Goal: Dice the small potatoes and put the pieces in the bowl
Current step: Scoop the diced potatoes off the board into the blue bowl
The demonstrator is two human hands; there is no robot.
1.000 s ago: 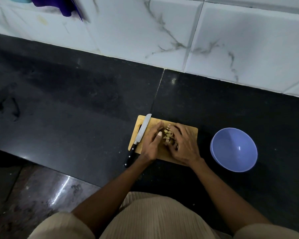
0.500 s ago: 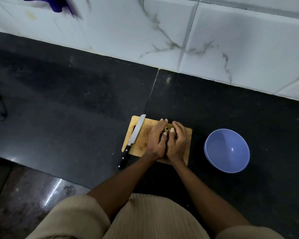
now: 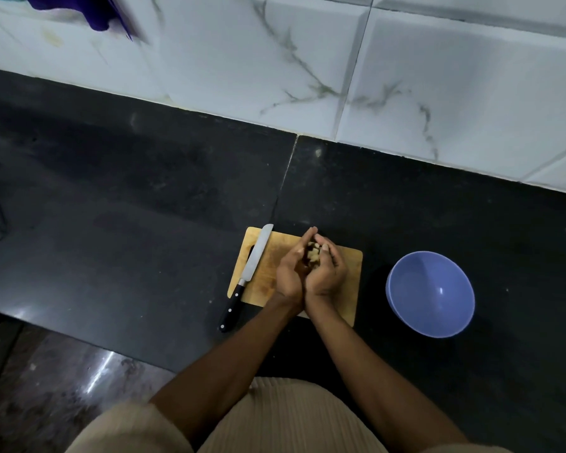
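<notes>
**Potato dice cupped in both my hands above the board**

My left hand [image 3: 291,273] and right hand [image 3: 325,273] press together side by side, fingers curled into one cup around the potato pieces [image 3: 313,255], which show pale between my fingertips. My hands sit over the middle of the wooden cutting board [image 3: 352,282]. The knife [image 3: 250,273] lies along the board's left edge, blade on the wood, black handle hanging off toward me onto the dark countertop [image 3: 128,223]. The blue bowl [image 3: 430,294] stands on the counter just right of the board, and I see nothing in it.
</notes>
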